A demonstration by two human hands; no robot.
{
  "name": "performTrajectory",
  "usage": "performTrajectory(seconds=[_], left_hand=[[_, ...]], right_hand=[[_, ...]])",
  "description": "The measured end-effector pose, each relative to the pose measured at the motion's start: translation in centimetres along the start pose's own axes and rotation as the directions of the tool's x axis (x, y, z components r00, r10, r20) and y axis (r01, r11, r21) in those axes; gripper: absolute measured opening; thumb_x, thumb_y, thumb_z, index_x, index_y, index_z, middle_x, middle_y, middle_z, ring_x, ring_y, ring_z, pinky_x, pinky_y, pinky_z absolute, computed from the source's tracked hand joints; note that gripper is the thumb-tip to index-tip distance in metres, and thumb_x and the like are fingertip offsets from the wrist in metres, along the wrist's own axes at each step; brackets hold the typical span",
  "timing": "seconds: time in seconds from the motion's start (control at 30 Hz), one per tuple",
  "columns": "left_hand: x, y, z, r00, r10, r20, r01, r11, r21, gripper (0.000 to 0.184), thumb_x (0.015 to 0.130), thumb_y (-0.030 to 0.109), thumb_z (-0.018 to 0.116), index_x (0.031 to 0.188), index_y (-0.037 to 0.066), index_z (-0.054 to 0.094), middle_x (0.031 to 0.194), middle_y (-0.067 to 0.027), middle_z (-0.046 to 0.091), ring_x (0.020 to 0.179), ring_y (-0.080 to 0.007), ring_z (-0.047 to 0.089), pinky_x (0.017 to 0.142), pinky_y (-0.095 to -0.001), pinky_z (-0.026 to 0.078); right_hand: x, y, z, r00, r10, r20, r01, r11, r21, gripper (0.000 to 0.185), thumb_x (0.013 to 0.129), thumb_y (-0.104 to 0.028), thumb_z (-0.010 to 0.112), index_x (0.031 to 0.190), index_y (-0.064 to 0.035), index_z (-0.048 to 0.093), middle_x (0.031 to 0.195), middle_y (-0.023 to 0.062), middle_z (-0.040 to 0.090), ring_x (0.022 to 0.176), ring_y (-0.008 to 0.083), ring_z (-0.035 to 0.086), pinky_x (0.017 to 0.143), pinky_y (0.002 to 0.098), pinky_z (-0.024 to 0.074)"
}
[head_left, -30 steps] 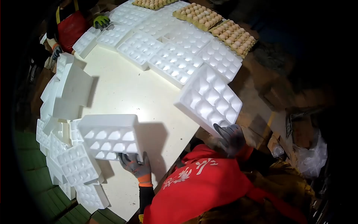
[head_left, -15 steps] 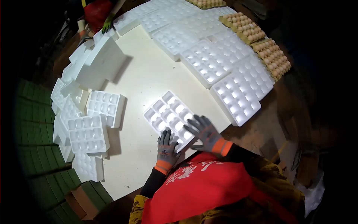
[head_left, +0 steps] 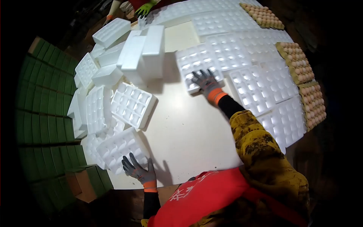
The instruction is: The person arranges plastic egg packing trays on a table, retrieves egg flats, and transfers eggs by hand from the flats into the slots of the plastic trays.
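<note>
My right hand (head_left: 208, 84), in a grey glove with an orange cuff, lies with fingers spread on the near end of a white foam egg tray (head_left: 194, 56). That tray sits against the block of similar foam trays (head_left: 249, 85) on the right. At the lower left, my gloved left hand (head_left: 140, 172) is open, its fingers stretched over the near edge of another white foam tray (head_left: 117, 145); whether they press on it I cannot tell. Just above that one, a tilted foam tray (head_left: 133, 104) rests on the pile.
Cardboard flats of eggs (head_left: 297, 62) line the far right edge of the white table (head_left: 185, 132). Foam blocks (head_left: 141, 53) stand at the back left. Green boxes (head_left: 34, 125) are stacked at the left. Across the table is another person's green-gloved hand (head_left: 145, 8).
The foam tray moved from in front of me to the block's left side, with my right hand on it. My left hand left it and moved left to the piled trays. The view shifted.
</note>
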State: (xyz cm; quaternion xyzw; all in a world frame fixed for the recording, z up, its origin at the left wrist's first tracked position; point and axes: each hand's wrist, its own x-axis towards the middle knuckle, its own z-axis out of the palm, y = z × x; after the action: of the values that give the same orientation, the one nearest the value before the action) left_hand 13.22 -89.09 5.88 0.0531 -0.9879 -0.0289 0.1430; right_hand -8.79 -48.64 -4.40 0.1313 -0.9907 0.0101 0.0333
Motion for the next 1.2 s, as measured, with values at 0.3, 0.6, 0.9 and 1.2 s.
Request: performTrajectory(seconds=[0.3,0.6,0.9,1.2], left_hand=[[1.5,-8.2,3.9,0.912,-0.405,-0.067,0.41,0.897,0.163,0.111,0.073,0.057,0.081,0.158,0.013,0.024,0.158,-0.0233,0.028,0.145,-0.043,0.026,0.116,-0.0551,0.027],[1.2,-17.8,7.7,0.892,-0.423,0.157,0.451,0.856,-0.252,0.093,0.079,0.035,0.084,0.154,0.011,0.035,0.157,-0.0263,0.029,0.146,-0.0415,0.028,0.116,-0.0469,0.032],[1.1,-20.8,7.0,0.966,-0.221,0.131,0.237,0.964,-0.12,0.09,0.082,0.04,0.079,0.156,0.014,0.033,0.157,-0.0233,0.031,0.143,-0.0402,0.033,0.115,-0.0478,0.034],[3.8,-5.9,10.3,0.978,-0.187,0.091,0.171,0.973,0.157,0.128,0.066,0.087,0.062,0.16,0.014,0.017,0.163,-0.0153,0.023,0.151,-0.0387,0.017,0.118,-0.0631,0.014]], right_hand=[[14.7,-3.1,-8.5,0.743,0.669,0.005,-0.117,0.123,0.985,0.132,0.068,-0.051,0.088,0.156,0.0049,0.008,0.157,0.0272,0.026,0.145,0.0369,0.031,0.117,0.0387,0.0326],[4.3,-7.3,-14.6,0.792,0.61,0.029,0.095,-0.17,0.981,0.081,0.075,-0.021,0.088,0.14,0.0008,0.047,0.119,0.0108,0.065,0.107,0.0189,0.063,0.087,0.0305,0.0549],[-36.4,-24.9,0.2,0.59,0.292,0.753,-0.522,-0.573,0.632,0.055,0.095,-0.018,0.068,0.14,-0.0002,0.042,0.111,0.0113,0.066,0.103,0.0189,0.063,0.086,0.0344,0.0539],[-24.5,-26.4,-5.3,0.934,0.334,0.129,-0.354,0.914,0.198,0.081,0.086,-0.064,0.057,0.149,-0.015,0.044,0.156,0.0189,0.035,0.149,0.0413,0.019,0.121,0.0556,0.0122]])
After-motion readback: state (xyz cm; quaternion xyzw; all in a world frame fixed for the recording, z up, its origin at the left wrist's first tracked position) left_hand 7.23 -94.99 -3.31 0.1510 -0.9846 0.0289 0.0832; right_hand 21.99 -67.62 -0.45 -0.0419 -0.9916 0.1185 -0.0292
